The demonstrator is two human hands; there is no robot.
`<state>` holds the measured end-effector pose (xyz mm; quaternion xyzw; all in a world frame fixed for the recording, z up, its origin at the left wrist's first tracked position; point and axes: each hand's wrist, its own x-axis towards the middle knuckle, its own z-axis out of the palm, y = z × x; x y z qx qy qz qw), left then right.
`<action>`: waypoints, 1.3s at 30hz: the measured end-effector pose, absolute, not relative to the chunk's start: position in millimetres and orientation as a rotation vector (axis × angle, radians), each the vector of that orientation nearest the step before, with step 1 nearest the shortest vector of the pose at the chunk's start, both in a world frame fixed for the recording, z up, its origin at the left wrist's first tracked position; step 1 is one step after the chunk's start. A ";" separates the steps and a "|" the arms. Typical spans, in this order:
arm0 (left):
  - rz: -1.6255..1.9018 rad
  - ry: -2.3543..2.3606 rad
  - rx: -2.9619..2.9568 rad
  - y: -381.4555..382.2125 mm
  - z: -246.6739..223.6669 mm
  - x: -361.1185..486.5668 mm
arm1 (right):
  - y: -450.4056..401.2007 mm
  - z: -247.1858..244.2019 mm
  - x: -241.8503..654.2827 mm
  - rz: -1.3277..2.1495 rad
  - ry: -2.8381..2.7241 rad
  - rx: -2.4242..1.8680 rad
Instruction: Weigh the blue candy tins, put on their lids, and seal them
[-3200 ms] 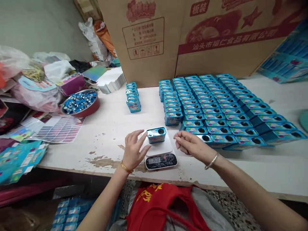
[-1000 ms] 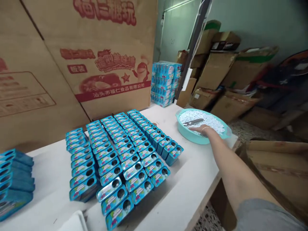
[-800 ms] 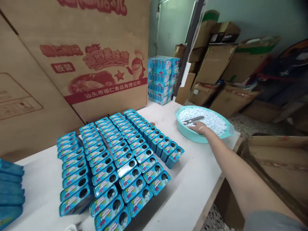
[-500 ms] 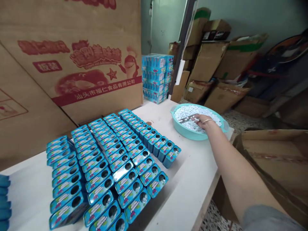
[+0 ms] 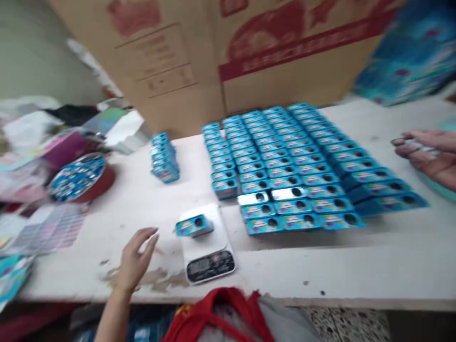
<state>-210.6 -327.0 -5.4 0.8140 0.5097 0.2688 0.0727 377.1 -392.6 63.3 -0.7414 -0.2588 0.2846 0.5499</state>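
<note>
My left hand [image 5: 134,260] is over the table's front left part, with thumb and fingers apart and nothing between them. Right of it stands a white digital scale [image 5: 212,244]. One blue candy tin [image 5: 187,227] with a round dark opening sits on its plate. At the right edge my right hand [image 5: 436,154] is blurred, its fingers curled around small white candies [image 5: 422,146]. Beneath that hand, part of a turquoise basin [image 5: 432,186] shows. Between the hands, rows of blue tins [image 5: 281,166] stand upright with their round openings on top.
A large printed carton [image 5: 199,61] stands behind the rows. A small stack of blue tins [image 5: 164,159] is at the back left. Farther left are a red bowl [image 5: 109,178] of blue-and-silver pieces and printed sheets [image 5: 48,230]. A blurred blue stack [image 5: 413,52] stands back right.
The view has swung left, bringing the scale and my left hand into sight. My right hand has risen out of the candies in the basin; the metal strip seen there is no longer visible.
</note>
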 end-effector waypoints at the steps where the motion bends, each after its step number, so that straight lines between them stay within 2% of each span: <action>1: 0.769 1.567 2.420 -343.2 -5.1 -226.5 | -385.2 68.2 345.7 0.818 -0.634 -1.676; 6: 0.821 1.584 2.282 -376.8 -29.3 -241.8 | -363.6 100.7 160.5 1.350 -1.146 -1.434; 8: 0.878 1.578 2.239 -384.5 -39.6 -241.3 | -353.6 103.1 104.1 1.331 -1.479 -1.448; 11: 0.951 1.566 2.192 -397.2 -50.8 -245.3 | -340.2 96.4 56.8 1.036 -1.951 -1.502; 14: 0.995 1.562 2.134 -407.3 -58.3 -248.8 | -334.9 87.7 39.3 0.835 -2.281 -1.559; 20: 1.020 1.532 2.052 -413.7 -64.2 -245.9 | -337.7 79.8 29.4 0.734 -2.546 -1.676; 33: 1.037 1.498 1.994 -408.0 -73.2 -234.2 | -338.4 73.1 30.8 0.713 -2.576 -1.693; 39: 1.008 1.533 1.970 -407.0 -75.4 -231.0 | -337.5 80.0 35.8 0.799 -2.278 -1.587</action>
